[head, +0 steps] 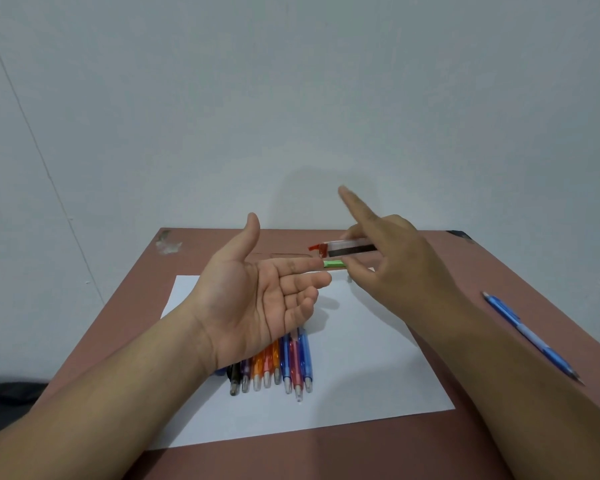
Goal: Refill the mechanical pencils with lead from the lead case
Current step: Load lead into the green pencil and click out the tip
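1. Underneath, reddish-brown table (413,445), bearing everything.
2. Next, white paper sheet (361,358), flat on it.
3. Left hand (253,306): palm up, fingers relaxed and mostly straight, holding nothing, index tip touching a green mechanical pencil (334,264).
4. Right hand (392,265): index raised straight, other fingers pinching the clear lead case (347,248) and that green pencil.
5. Row of coloured mechanical pencils (274,368), side by side on the sheet.
6. Blue mechanical pencil (530,336), alone, far right.

Clear lead case (349,248), red cap open, above a green pencil (334,264)
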### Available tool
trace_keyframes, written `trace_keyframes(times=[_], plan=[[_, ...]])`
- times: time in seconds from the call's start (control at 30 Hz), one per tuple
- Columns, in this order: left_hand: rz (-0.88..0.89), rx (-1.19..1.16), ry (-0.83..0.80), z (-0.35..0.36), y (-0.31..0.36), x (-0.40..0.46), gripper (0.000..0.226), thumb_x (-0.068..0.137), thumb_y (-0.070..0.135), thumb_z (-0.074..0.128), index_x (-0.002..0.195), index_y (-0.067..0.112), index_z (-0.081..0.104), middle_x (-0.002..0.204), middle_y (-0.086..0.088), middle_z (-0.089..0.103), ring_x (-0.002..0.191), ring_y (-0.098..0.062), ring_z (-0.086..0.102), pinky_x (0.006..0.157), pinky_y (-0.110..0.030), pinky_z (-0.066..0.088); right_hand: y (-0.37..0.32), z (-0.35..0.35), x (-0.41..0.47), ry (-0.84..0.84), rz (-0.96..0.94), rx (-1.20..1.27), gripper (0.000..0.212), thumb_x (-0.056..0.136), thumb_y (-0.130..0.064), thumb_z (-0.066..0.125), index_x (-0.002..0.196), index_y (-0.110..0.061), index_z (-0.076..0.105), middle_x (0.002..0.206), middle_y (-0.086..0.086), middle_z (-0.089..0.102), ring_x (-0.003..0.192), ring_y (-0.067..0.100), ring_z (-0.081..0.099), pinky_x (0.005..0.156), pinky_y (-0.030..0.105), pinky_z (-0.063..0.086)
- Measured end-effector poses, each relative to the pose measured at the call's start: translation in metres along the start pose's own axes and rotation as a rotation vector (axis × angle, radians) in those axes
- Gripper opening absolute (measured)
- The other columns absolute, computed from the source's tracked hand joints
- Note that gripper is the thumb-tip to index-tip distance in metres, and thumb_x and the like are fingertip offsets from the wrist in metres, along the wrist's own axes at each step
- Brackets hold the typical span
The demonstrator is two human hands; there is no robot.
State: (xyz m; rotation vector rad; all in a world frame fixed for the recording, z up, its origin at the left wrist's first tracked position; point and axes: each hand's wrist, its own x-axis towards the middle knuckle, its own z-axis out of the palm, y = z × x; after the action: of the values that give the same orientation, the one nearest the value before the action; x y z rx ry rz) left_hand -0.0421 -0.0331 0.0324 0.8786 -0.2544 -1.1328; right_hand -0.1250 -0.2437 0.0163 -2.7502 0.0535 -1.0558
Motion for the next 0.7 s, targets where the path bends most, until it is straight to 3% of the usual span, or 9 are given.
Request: trace_keyframes(times=[0.1, 0.23, 0.3, 0.37, 0.47, 0.5, 0.6, 0.63, 0.7], plan=[[0.002, 0.0, 0.01, 0.0002, 0.0, -0.0001, 0.099, 0.087, 0.08, 0.039, 0.128, -0.008, 0.061, 0.102, -0.02, 0.071, 0.071, -0.022, 0.066, 0.06, -0.029, 0.059, 0.0028, 0.0032, -0.0003, 0.081, -0.12, -0.054, 0.052, 0.086, -0.013, 0.073, 0.132, -0.036, 0.065, 0.103, -0.011, 0.072, 0.096, 0.02, 0.057, 0.074, 0.042, 0.057], [0.0, 0.002, 0.012, 0.0012, -0.0007, 0.0, 0.099, 0.087, 0.079, 0.039, 0.13, -0.008, 0.059, 0.104, -0.021, 0.07, 0.072, -0.022, 0.066, 0.059, -0.029, 0.059, -0.0008, 0.001, 0.0013, -0.027, 0.01, -0.016, 0.088, 0.09, -0.02, 0.07, 0.149, -0.062, 0.021, 0.105, -0.013, 0.065, 0.096, 0.011, 0.053, 0.074, 0.029, 0.054], [-0.002, 0.013, 0.018, 0.001, -0.0013, 0.0004, 0.099, 0.086, 0.08, 0.04, 0.129, -0.008, 0.06, 0.104, -0.02, 0.07, 0.073, -0.022, 0.065, 0.06, -0.029, 0.059, 0.0025, 0.0033, 0.0007, 0.038, -0.1, -0.049, 0.062, 0.088, -0.014, 0.073, 0.136, -0.049, 0.056, 0.105, -0.012, 0.07, 0.097, 0.016, 0.055, 0.075, 0.037, 0.056], [-0.004, 0.029, 0.02, 0.0001, -0.0018, 0.0009, 0.099, 0.086, 0.08, 0.04, 0.129, -0.007, 0.06, 0.104, -0.02, 0.07, 0.073, -0.022, 0.065, 0.061, -0.028, 0.058, 0.0004, 0.0041, -0.0004, 0.069, -0.141, -0.091, 0.049, 0.087, -0.013, 0.074, 0.13, -0.035, 0.067, 0.104, -0.011, 0.072, 0.097, 0.02, 0.056, 0.074, 0.042, 0.057], [0.003, 0.038, 0.017, -0.001, -0.0015, 0.002, 0.099, 0.086, 0.08, 0.04, 0.13, -0.007, 0.059, 0.103, -0.02, 0.071, 0.073, -0.022, 0.064, 0.062, -0.027, 0.057, -0.0034, 0.003, 0.0013, -0.02, -0.038, -0.063, 0.089, 0.091, -0.02, 0.068, 0.152, -0.06, 0.017, 0.104, -0.012, 0.066, 0.096, 0.011, 0.05, 0.073, 0.031, 0.054], [0.004, 0.037, 0.015, -0.0011, -0.0012, 0.0023, 0.099, 0.086, 0.08, 0.04, 0.13, -0.007, 0.06, 0.103, -0.02, 0.071, 0.072, -0.022, 0.064, 0.061, -0.027, 0.056, -0.0034, 0.0014, 0.0017, -0.034, -0.01, -0.045, 0.09, 0.091, -0.02, 0.066, 0.15, -0.064, 0.014, 0.104, -0.013, 0.065, 0.095, 0.01, 0.05, 0.074, 0.03, 0.053], [0.01, 0.03, 0.012, -0.002, -0.0006, 0.003, 0.099, 0.086, 0.08, 0.041, 0.13, -0.008, 0.06, 0.101, -0.02, 0.07, 0.069, -0.021, 0.062, 0.057, -0.026, 0.055, 0.0003, 0.0042, 0.0009, 0.06, -0.143, -0.079, 0.049, 0.09, -0.016, 0.068, 0.132, -0.041, 0.064, 0.104, -0.012, 0.071, 0.095, 0.018, 0.055, 0.075, 0.04, 0.056], [0.012, 0.028, 0.014, -0.0027, -0.0006, 0.0033, 0.099, 0.086, 0.08, 0.041, 0.13, -0.008, 0.059, 0.102, -0.021, 0.07, 0.069, -0.021, 0.062, 0.058, -0.026, 0.055, -0.0023, 0.0029, 0.0007, 0.045, -0.124, -0.087, 0.052, 0.089, -0.016, 0.07, 0.135, -0.039, 0.062, 0.103, -0.011, 0.072, 0.095, 0.019, 0.055, 0.074, 0.041, 0.056], [0.015, 0.022, 0.013, -0.0038, -0.0004, 0.0038, 0.1, 0.086, 0.079, 0.041, 0.13, -0.009, 0.059, 0.102, -0.021, 0.07, 0.069, -0.021, 0.062, 0.058, -0.026, 0.055, -0.0045, 0.0033, 0.0017, -0.033, -0.043, -0.068, 0.086, 0.09, -0.02, 0.069, 0.153, -0.056, 0.022, 0.103, -0.008, 0.068, 0.094, 0.014, 0.053, 0.073, 0.035, 0.056]])
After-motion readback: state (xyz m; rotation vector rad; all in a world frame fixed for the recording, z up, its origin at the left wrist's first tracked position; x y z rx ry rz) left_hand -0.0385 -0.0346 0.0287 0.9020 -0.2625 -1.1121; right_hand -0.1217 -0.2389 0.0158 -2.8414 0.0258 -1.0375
